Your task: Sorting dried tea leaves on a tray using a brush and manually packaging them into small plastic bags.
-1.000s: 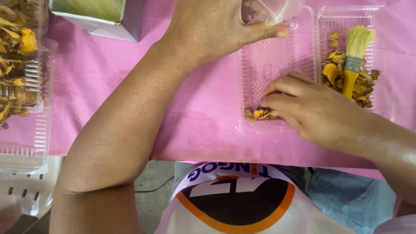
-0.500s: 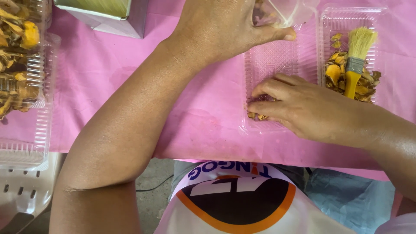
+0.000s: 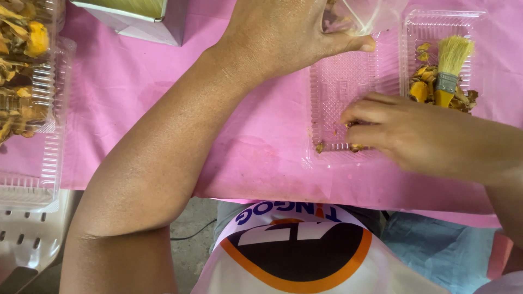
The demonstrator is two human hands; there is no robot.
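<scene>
Two hands busy | my left hand (image 3: 283, 32) grips bag (image 3: 359, 13) | my right hand (image 3: 419, 136) pinches flakes (image 3: 357, 146) in tray (image 3: 340, 87) | brush (image 3: 449, 68) beside

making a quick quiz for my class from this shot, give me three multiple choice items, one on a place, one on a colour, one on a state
1. Where does the brush lie?
A. on the dried yellow pieces in the far-right clear tray
B. on the grey box
C. on the floor

2. What colour is the table cover?
A. green
B. pink
C. white

3. What is the right hand doing?
A. resting flat and open on the cover
B. gripping the brush
C. fingers pinched together over a few pieces in the near clear tray

Answers:
1 A, its yellow handle rests on the pieces there.
2 B, pink shows all round the trays.
3 C, the fingertips are bunched low in that tray, while the left hand holds a clear bag.
</scene>
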